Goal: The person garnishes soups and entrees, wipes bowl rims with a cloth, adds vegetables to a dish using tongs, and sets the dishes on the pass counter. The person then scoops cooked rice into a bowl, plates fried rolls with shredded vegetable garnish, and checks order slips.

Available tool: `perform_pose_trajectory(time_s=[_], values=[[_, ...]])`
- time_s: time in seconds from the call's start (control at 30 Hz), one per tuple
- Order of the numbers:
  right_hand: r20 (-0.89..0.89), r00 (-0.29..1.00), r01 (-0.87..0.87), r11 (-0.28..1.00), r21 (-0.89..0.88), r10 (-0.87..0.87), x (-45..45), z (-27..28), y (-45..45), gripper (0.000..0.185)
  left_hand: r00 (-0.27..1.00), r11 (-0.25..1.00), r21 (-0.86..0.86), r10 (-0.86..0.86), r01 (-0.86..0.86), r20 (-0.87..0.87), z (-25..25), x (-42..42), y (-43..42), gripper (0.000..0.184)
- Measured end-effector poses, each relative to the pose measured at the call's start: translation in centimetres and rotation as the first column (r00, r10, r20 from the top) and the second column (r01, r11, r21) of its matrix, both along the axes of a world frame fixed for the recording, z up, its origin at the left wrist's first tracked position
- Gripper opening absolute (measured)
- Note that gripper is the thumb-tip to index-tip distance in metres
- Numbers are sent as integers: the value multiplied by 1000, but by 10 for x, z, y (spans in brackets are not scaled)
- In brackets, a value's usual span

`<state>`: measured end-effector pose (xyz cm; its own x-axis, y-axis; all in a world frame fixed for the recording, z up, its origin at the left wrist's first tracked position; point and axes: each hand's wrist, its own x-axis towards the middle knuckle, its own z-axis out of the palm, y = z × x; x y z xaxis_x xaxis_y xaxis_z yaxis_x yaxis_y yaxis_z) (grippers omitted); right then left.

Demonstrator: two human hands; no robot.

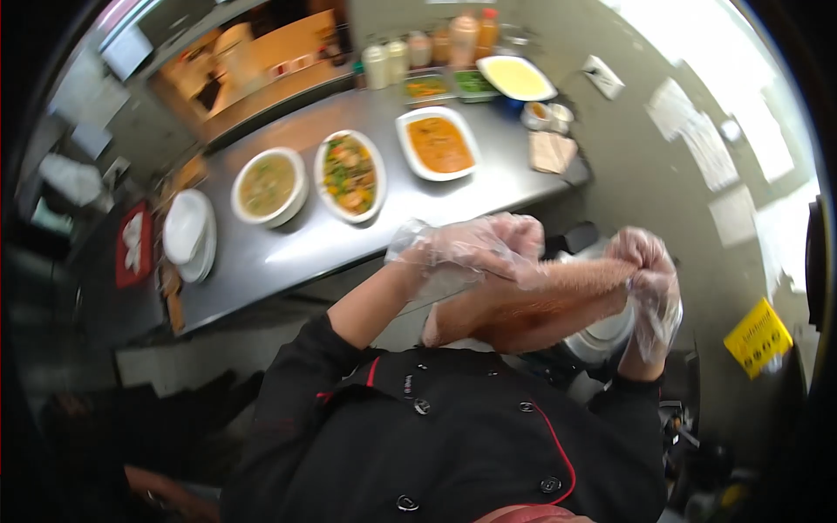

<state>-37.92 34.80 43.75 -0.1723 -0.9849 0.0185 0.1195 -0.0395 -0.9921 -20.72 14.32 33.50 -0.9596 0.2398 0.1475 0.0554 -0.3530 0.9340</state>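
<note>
between your two gloved hands, in front of your chest: tan cloth, stretched and sagging toward your jacket. left hand curled, clamped on the cloth's upper edge, exact fingertip grip blurred. right hand fisted, pinching its right end. left forearm slants inward, wrist near the table's near edge; right forearm runs steeply up. bare metal strip lies between that edge and the orange dish. right side: wall well apart from your hand. round silvery item partly hidden behind cloth.
</note>
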Motion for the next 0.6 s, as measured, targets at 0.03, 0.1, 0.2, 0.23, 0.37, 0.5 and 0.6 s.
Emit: perform_pose_trajectory(time_s=[0.03, 0.1, 0.2, 0.23, 0.37, 0.5, 0.6], values=[[24, 1000, 3, 1000, -4, -3, 14, -16, -7, 39, 994, 990, -142, 11, 5, 110, 14, 21, -3, 45], [92, 995, -44, 999, 10, 42, 38, -48, -19, 34, 987, 944, -328, 37, 17, 159, 6, 51, -2, 49], [-20, 995, -92, 993, 68, 94, 79, -71, -51, 26, 986, 931, -362, 23, 39, 165, -22, 95, -2, 38], [-65, 989, -117, 977, 176, 130, 89, -73, -59, 27, 973, 823, -556, 205, -111, 109, -24, 115, -7, 36], [-289, 838, -362, 869, 339, 462, 139, -63, -96, 79, 831, 770, -383, 556, -510, 10, -39, 189, -24, 28], [-175, 813, -494, 816, 299, 556, 206, -106, -138, 60, 785, 704, -440, 619, -558, -5, -25, 226, -32, 23], [-310, 828, -417, 883, 215, 467, 248, -125, -162, 47, 659, 592, -529, 748, -608, 78, -12, 262, -51, 24]])
